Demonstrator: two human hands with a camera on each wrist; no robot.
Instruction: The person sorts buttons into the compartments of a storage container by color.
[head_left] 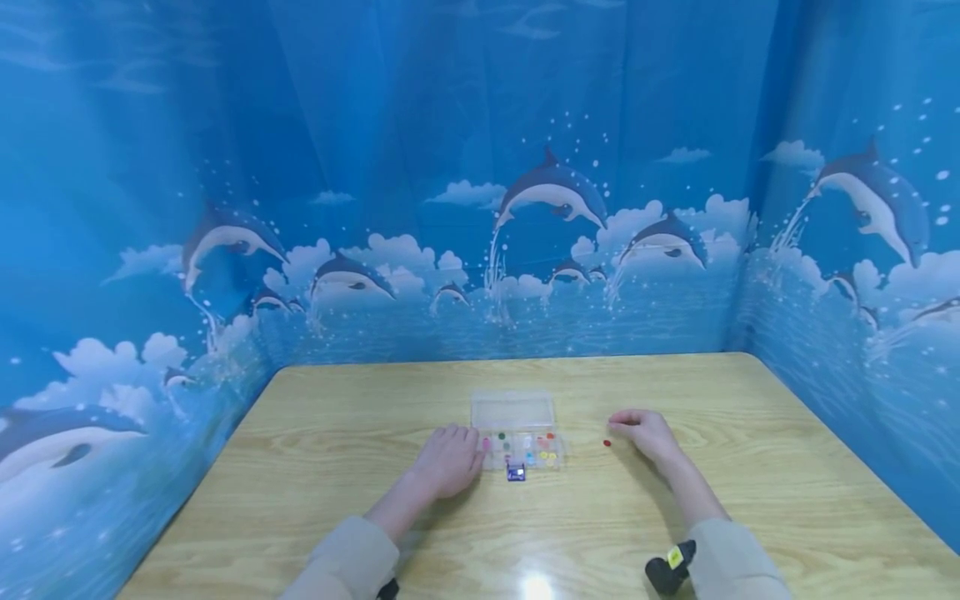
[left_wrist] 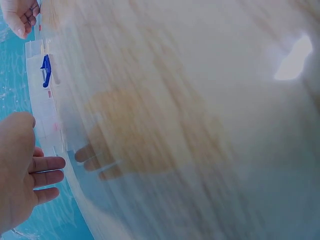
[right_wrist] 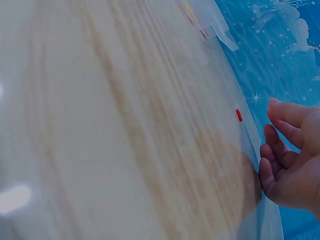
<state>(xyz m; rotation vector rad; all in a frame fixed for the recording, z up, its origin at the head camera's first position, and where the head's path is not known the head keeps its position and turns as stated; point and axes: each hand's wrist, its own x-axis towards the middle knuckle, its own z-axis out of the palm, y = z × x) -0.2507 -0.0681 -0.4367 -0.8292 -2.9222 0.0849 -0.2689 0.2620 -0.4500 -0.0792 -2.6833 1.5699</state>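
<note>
A clear plastic compartment box (head_left: 557, 461) stands on the table with its lid (head_left: 513, 410) laid back. Small round pieces in pink, green, red, blue and yellow sit in its compartments. At the box's left end rests my left hand (head_left: 450, 460), its fingers fairly straight and against or close beside the wall. A blue piece (head_left: 516, 473), perhaps a clasp, shows at the front edge. To the right, a small red piece (right_wrist: 239, 115) lies on the tabletop. My right hand (head_left: 647, 433) is just beyond it, fingers loosely bent, with nothing seen between them.
The light wood-grain table (head_left: 360, 400) reaches back to a blue curtain (head_left: 420, 167) printed with dolphins, which also hangs along both sides. A bright reflection shows near the front. A black wrist device (head_left: 670, 569) sits at the right cuff.
</note>
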